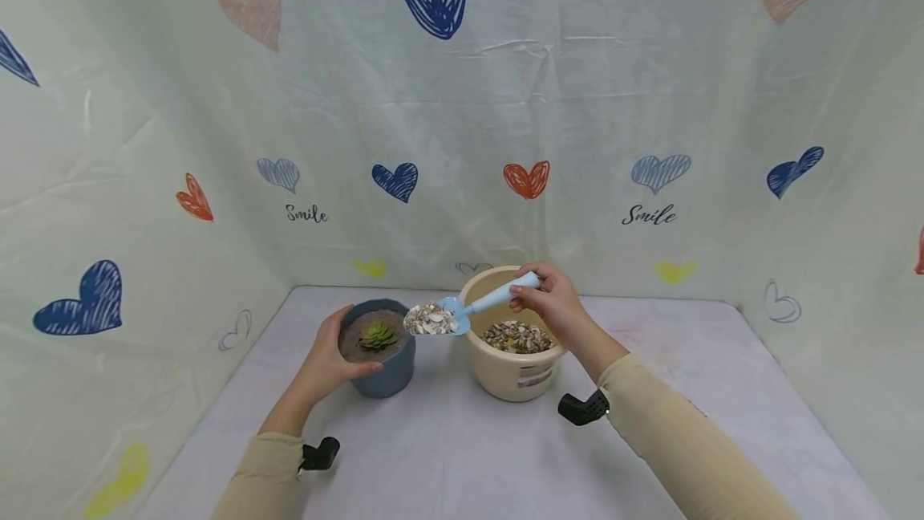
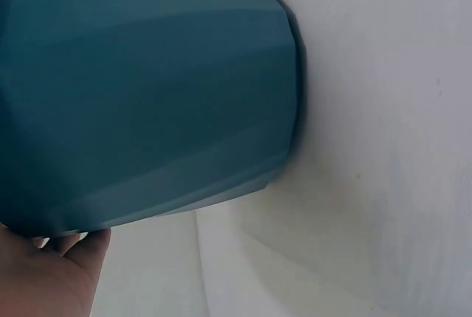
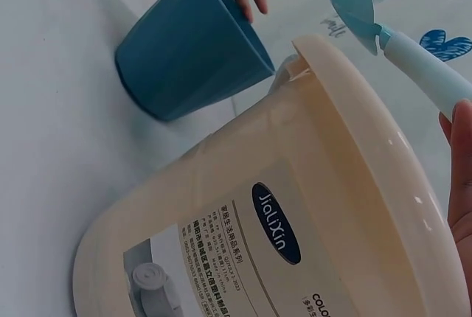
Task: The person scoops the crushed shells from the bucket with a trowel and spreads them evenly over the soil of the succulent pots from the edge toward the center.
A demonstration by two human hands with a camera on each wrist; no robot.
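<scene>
My left hand [image 1: 325, 359] grips the blue faceted flower pot [image 1: 390, 375] by its left side, thumb across the front near the rim. A small green succulent [image 1: 378, 335] grows in greyish soil inside it. In the left wrist view the pot [image 2: 162, 96] fills much of the frame. My right hand [image 1: 552, 299] holds a light blue trowel [image 1: 498, 295] by its handle. Its scoop, heaped with pale gravel [image 1: 431, 318], is in the air between the pot and a cream bucket [image 1: 505, 379], overlapping the pot's right rim in the head view.
More mixed gravel [image 1: 518, 337] lies in the bucket, whose side carries a printed label [image 3: 276, 221]. Both containers stand toward the back of a pale-covered table [image 1: 447, 456]. Behind it hangs a white curtain [image 1: 462, 119] printed with hearts.
</scene>
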